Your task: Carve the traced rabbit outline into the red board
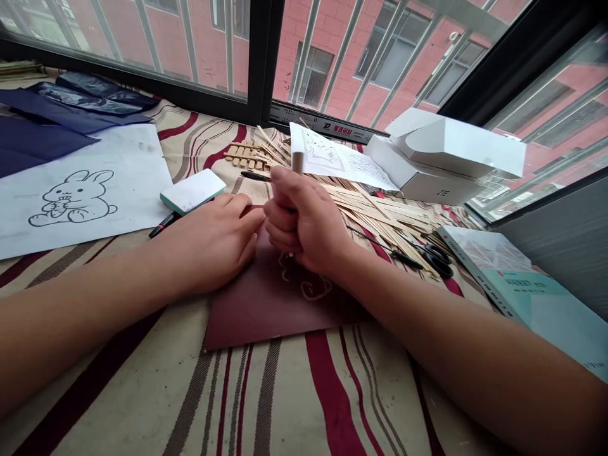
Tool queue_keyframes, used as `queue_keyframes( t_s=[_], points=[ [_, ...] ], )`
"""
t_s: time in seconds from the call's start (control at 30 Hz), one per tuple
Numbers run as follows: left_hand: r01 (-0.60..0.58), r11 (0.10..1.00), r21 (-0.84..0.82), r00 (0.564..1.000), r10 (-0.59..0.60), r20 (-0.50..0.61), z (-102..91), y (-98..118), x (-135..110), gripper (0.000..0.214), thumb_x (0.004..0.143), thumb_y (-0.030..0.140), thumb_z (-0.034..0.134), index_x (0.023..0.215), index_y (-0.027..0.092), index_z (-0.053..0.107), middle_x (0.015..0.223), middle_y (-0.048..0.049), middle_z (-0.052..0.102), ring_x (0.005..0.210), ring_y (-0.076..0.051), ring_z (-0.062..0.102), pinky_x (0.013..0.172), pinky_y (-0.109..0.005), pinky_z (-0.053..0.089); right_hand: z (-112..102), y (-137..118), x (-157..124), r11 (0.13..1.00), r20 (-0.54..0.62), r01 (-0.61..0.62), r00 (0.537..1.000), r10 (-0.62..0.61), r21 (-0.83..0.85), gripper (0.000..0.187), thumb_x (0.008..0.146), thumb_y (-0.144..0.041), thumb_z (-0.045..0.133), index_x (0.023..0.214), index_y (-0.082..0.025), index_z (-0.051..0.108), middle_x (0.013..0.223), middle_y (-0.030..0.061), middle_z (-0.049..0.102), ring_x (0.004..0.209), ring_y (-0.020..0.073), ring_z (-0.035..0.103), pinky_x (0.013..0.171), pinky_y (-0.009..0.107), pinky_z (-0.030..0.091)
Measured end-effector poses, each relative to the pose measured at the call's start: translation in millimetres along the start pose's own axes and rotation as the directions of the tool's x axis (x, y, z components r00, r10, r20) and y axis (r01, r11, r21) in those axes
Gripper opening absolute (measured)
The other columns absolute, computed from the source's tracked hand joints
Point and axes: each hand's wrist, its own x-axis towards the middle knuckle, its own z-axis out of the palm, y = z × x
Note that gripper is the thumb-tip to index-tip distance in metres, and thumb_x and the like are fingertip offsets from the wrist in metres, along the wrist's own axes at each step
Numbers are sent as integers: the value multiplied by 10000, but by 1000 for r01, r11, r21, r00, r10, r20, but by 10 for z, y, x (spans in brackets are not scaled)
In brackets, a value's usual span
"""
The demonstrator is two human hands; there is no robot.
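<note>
A dark red board (266, 316) lies on the striped cloth in front of me, with pale outlines cut into its surface. My right hand (304, 221) is closed in a fist around a wooden-handled carving tool (297, 163), held upright over the board. The handle's end sticks out above the fist; the tip at the board is mostly hidden. My left hand (223, 237) lies with fingers stretched over the board's left part, fingertips close to the right fist. Left of it, a sheet of paper (137, 183) bears a rabbit drawing.
A white-topped block (192, 190) rests on a pen (164, 225). Behind my hands are thin wooden strips (375, 212), a drawn paper sheet (332, 155) and a white box (437, 174). Scissors (436, 258) and a book (522, 278) lie right; dark blue sheets (38, 139) lie left.
</note>
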Motion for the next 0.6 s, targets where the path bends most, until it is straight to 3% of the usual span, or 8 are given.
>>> queue_keyframes(
  t_s=[0.07, 0.17, 0.23, 0.33, 0.43, 0.5, 0.57, 0.6],
  points=[
    [40, 999, 19, 998, -41, 54, -17, 21, 15, 374, 999, 297, 340, 1063, 154, 679, 1079, -171, 638, 990, -339, 626, 948, -563, 562, -17, -1, -52, 998, -75, 58, 996, -56, 29, 676, 874, -701, 759, 595, -254, 336, 454, -121, 258, 357, 38, 184, 343, 227, 203],
    [49, 998, 43, 996, -52, 66, -18, 38, 28, 377, 980, 283, 339, 1099, 151, 672, 1101, -177, 631, 1001, -346, 627, 950, -558, 562, -15, 10, -108, 995, -86, 101, 991, -100, 15, 668, 874, -695, 761, 595, -253, 346, 466, -111, 274, 368, 47, 205, 353, 230, 227],
    [37, 997, 63, 999, -39, 35, 10, 28, 21, 403, 985, 280, 321, 1135, 149, 671, 1103, -174, 634, 990, -343, 632, 937, -550, 565, -23, -6, -115, 994, -94, 107, 990, -107, -12, 677, 905, -723, 705, 608, -259, 312, 487, -105, 249, 385, 59, 202, 363, 236, 220],
    [21, 996, 81, 999, -18, -34, 79, -13, -5, 432, 1011, 300, 298, 1171, 158, 674, 1122, -160, 645, 1020, -335, 636, 948, -535, 566, -73, -158, -123, 971, -99, 214, 969, -225, -110, 616, 1000, -670, 601, 622, -250, 355, 553, -64, 329, 472, 94, 340, 447, 252, 356],
    [34, 996, 82, 999, -30, -45, 122, -40, -19, 460, 1029, 331, 302, 1231, 162, 679, 1217, -165, 660, 1117, -338, 635, 1011, -531, 555, -164, -460, -204, 836, 34, 376, 918, -396, -399, 493, 1105, -372, 497, 660, -184, 595, 667, -4, 526, 612, 96, 483, 600, 257, 445],
    [47, 995, 91, 999, -44, -30, 116, -34, -13, 501, 1033, 343, 293, 1289, 144, 674, 1280, -183, 658, 1170, -353, 629, 1045, -547, 544, -254, -665, -312, 697, 73, 409, 886, -458, -588, 476, 1105, -166, 447, 697, -148, 692, 602, -34, 470, 557, 60, 424, 574, 223, 403],
    [53, 993, 106, 999, -53, 3, 85, -12, 3, 544, 1027, 333, 270, 1321, 111, 671, 1302, -207, 655, 1187, -371, 628, 1055, -571, 538, -376, -817, -446, 715, 141, 361, 926, -350, -599, 349, 1081, -214, 581, 800, -147, 776, 579, -55, 516, 483, 36, 430, 475, 199, 370],
    [55, 992, 112, 998, -58, 23, 66, 1, 13, 559, 1022, 325, 265, 1328, 94, 671, 1303, -218, 655, 1187, -379, 630, 1057, -581, 536, -445, -867, -518, 749, 213, 326, 945, -248, -577, 280, 1054, -249, 649, 842, -150, 802, 623, -33, 619, 497, 46, 531, 448, 192, 396]
  ],
)
